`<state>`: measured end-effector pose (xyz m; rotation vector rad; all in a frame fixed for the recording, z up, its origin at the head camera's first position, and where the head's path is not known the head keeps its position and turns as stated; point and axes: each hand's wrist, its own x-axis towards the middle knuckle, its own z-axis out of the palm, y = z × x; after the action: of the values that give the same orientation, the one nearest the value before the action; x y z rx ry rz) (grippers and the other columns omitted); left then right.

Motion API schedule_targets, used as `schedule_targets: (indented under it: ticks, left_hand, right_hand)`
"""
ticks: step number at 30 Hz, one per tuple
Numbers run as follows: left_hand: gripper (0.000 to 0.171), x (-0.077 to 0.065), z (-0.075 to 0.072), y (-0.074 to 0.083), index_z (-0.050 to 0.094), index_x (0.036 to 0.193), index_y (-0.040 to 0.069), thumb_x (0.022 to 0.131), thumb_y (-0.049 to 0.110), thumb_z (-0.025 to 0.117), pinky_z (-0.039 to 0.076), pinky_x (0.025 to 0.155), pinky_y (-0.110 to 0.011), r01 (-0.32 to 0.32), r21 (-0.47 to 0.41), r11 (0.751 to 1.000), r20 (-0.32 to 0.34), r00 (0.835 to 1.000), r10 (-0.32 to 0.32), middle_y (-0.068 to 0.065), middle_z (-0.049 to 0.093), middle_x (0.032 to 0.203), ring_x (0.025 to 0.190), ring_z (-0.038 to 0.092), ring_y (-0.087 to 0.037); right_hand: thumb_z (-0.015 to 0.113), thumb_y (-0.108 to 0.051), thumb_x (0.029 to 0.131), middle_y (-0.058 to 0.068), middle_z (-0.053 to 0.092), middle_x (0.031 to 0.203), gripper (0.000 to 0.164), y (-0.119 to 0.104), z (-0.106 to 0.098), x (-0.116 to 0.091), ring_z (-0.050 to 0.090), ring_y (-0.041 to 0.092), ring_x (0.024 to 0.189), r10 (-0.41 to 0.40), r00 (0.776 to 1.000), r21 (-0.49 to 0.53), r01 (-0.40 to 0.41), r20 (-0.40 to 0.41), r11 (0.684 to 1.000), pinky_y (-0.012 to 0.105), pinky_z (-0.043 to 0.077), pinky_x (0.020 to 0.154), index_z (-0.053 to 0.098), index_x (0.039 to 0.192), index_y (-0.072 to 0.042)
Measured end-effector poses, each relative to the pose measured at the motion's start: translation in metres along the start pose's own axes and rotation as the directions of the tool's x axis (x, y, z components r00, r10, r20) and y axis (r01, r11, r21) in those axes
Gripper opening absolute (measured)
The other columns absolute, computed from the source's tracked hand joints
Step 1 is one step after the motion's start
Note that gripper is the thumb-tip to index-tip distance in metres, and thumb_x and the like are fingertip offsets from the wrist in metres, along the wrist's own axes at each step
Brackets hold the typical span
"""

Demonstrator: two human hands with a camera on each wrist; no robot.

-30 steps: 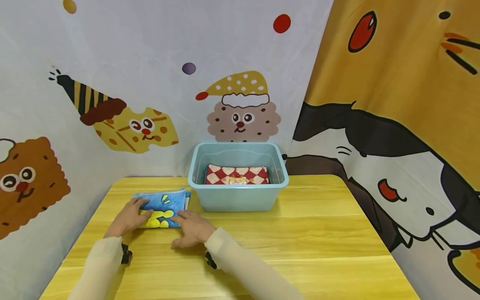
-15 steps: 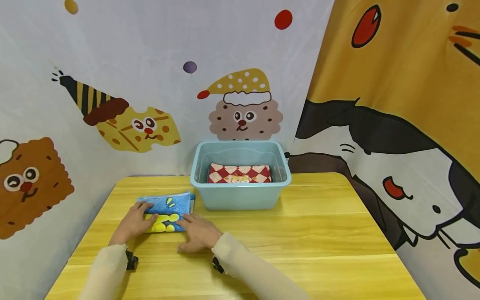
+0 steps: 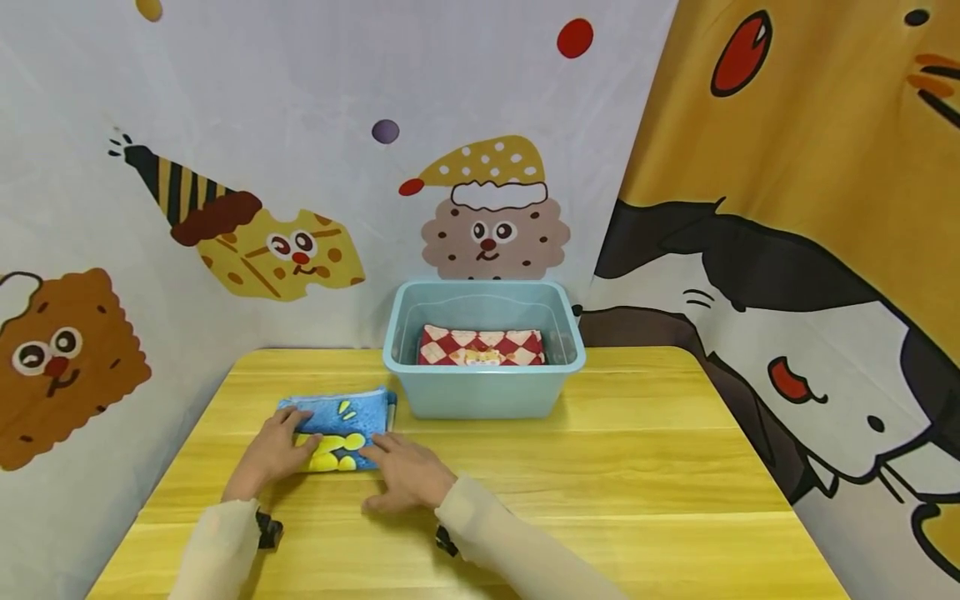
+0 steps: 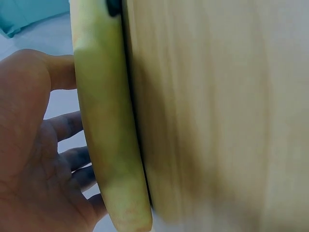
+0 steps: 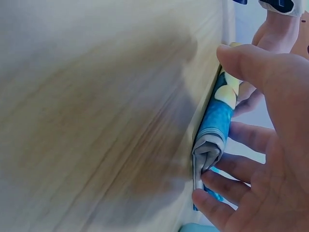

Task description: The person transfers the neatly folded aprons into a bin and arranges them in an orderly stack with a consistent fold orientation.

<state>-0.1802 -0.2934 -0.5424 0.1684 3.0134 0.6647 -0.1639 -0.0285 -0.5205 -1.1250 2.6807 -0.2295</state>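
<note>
A folded blue towel (image 3: pixel 337 425) with a yellow pattern lies flat on the table, left of the basket. My left hand (image 3: pixel 272 450) rests on its left end, fingers spread over the top. In the left wrist view, the thumb and fingers of the left hand (image 4: pixel 29 145) meet the towel's yellow folded edge (image 4: pixel 104 121). At the other end, my right hand (image 3: pixel 408 471) lays extended fingertips on the towel's right side, thumb held apart near the table. The right wrist view shows the towel's layered grey-white end (image 5: pixel 207 152) beside the fingers of the right hand (image 5: pixel 285 159).
A light blue plastic basket (image 3: pixel 483 393) stands at the back middle of the wooden table (image 3: pixel 600 500). Inside it is a folded red-and-white checkered cloth (image 3: pixel 480 346). A cartoon-printed curtain (image 3: pixel 300 83) hangs right behind the table.
The towel has slid a little toward me and slightly right, both hands moving along on it. The head view has shifted slightly. The basket stays in place.
</note>
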Motion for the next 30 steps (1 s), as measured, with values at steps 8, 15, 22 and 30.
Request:
schedule_targets:
  ticks: [8,15,22,30]
  left_hand:
    - [0.06,-0.011,0.002,0.011,0.043,0.138,0.002,0.093,0.041,0.054,0.031,0.094,-0.07,-0.005,-0.003,1.0,-0.02,1.0,0.005,-0.031,0.026,0.145,0.128,0.027,-0.054]
    - [0.06,-0.018,0.005,0.017,0.044,0.138,0.003,0.093,0.04,0.054,0.033,0.093,-0.069,-0.016,0.015,1.0,-0.024,1.0,0.017,-0.032,0.027,0.144,0.126,0.029,-0.055]
    - [0.06,-0.025,0.009,0.022,0.044,0.139,0.004,0.093,0.042,0.053,0.034,0.093,-0.068,-0.017,0.017,1.0,-0.024,1.0,0.017,-0.03,0.026,0.146,0.128,0.028,-0.054]
    - [0.059,-0.031,0.011,0.032,0.045,0.137,0.001,0.092,0.037,0.057,0.033,0.094,-0.068,-0.018,0.022,1.0,-0.027,0.999,0.019,-0.032,0.029,0.143,0.127,0.029,-0.055]
  right_hand:
    - [0.056,-0.066,0.08,-0.001,0.023,0.155,0.08,0.0,0.002,-0.011,0.026,0.021,0.141,-0.01,1.0,0.002,0.01,-0.003,1.0,0.036,0.033,0.11,0.029,0.147,-0.031]
    - [0.058,-0.064,0.08,-0.001,0.025,0.154,0.079,0.0,0.003,-0.023,0.026,0.021,0.141,-0.023,1.0,0.032,0.023,-0.009,0.999,0.037,0.034,0.109,0.031,0.146,-0.03]
    - [0.058,-0.066,0.079,-0.002,0.024,0.154,0.081,0.002,0.005,-0.032,0.026,0.02,0.141,-0.026,1.0,0.012,0.026,-0.003,1.0,0.036,0.034,0.109,0.029,0.147,-0.032]
    - [0.057,-0.067,0.079,0.0,0.027,0.154,0.081,0.003,0.008,-0.045,0.029,0.02,0.14,-0.051,0.998,-0.017,0.051,-0.025,0.999,0.036,0.036,0.108,0.03,0.147,-0.03]
